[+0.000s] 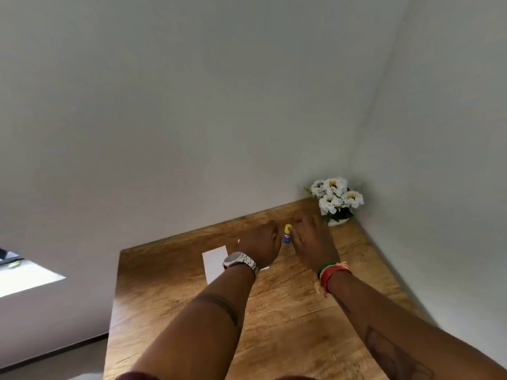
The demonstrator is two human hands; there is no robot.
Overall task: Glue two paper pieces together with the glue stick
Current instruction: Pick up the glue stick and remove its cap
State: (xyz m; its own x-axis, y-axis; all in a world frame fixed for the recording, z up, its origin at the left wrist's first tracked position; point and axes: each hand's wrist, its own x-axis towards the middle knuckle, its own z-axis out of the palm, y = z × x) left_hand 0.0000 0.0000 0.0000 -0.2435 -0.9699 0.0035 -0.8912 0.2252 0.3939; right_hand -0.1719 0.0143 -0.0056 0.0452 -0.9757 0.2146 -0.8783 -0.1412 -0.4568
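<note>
flowers (pixel 337 195) in pot (pixel 338 221), glue stick (pixel 287 234) upright

Soft even daylight, faint shadows, slight overall blur, wide-angle edge distortion

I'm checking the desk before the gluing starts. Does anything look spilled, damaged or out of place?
Nothing stands out. The glue stick stands upright between the left hand and right hand, the white paper lies flat on the wooden table, partly hidden by the left wrist, and the flower pot sits upright in the corner.
</note>
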